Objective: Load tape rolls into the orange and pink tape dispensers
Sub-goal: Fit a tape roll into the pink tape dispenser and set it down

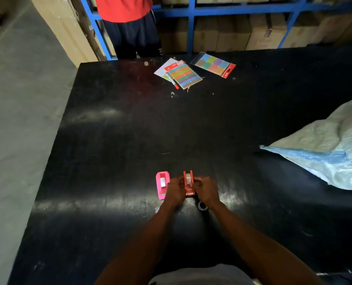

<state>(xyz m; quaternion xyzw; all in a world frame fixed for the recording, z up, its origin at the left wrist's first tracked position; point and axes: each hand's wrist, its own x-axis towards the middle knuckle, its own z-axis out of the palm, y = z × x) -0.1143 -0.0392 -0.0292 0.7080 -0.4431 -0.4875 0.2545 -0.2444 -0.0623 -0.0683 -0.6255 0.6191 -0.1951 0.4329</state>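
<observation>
The orange tape dispenser stands on the black table, held from both sides. My left hand grips its left side and my right hand grips its right side. A pale tape roll shows inside its top. The pink tape dispenser stands just left of my left hand, with a white roll visible in it. A clear tape roll lies flat on the table under my right wrist.
Two packs of coloured sticky notes and a red pen lie at the far side. A white and blue woven sack covers the right edge. A person in a red shirt stands beyond the table by blue shelving.
</observation>
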